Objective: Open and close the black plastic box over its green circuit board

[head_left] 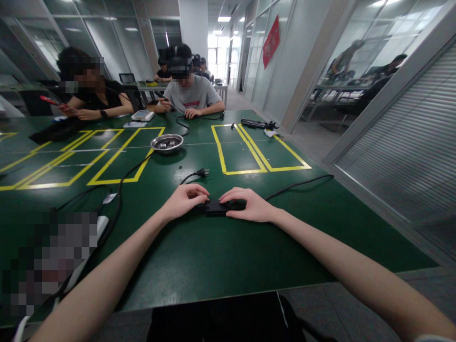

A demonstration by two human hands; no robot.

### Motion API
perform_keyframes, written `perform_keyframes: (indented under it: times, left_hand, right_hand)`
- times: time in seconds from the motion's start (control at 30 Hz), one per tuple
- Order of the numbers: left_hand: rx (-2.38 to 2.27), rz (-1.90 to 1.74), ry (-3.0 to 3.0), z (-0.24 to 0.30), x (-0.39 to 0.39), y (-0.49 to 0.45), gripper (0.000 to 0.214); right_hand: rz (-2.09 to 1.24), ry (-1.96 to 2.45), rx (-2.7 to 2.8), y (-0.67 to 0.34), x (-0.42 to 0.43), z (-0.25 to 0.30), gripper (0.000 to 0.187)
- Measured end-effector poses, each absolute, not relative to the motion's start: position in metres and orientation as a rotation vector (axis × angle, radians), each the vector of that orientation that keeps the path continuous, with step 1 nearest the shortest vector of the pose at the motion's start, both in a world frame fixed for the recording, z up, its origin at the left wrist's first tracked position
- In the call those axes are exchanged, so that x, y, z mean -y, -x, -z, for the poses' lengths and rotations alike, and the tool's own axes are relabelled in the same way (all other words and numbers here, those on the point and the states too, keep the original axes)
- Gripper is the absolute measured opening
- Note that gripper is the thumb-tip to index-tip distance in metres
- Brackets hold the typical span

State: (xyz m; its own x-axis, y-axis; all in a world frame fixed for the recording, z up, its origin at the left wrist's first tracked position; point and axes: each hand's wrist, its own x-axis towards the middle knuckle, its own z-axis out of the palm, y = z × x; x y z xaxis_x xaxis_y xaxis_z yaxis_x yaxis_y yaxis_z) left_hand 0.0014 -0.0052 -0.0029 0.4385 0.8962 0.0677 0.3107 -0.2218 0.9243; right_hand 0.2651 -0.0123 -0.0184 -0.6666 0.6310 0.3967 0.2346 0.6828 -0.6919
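In front of me a black power adapter point(216, 207) rests on the green table. My right hand point(249, 204) curves round its right end, thumb on the near side and fingers on the far side. My left hand point(183, 199) has its fingers curled, with thumb and fingertips at the adapter's left end. A black cable point(299, 183) runs off to the right from behind my right hand. Just beyond my left hand lies a power plug point(202, 173) on a short length of black cord.
A metal bowl point(167, 143) with small metal parts stands farther back on the table point(199, 266). Yellow tape point(245, 172) marks rectangles. A black folded tripod-like item point(258, 124) lies back right. Two people sit across; one holds a red phone point(50, 100). A blurred-out device point(53, 261) lies left.
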Motion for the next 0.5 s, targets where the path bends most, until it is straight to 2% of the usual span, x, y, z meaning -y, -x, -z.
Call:
perform_keyframes:
  times: [0.23,0.5]
  left_hand:
    - [-1.048,-0.726,-2.025,0.0022,0.0085,-0.0042,0.028]
    - [-1.057,-0.666,-2.005,0.0026,0.0074,-0.0104,0.03]
  right_hand:
    - [-0.705,0.625,2.299,-0.2646,0.0108,0.0206,0.019]
    - [-0.703,0.672,2.343,-0.2613,0.0104,0.0159,0.016]
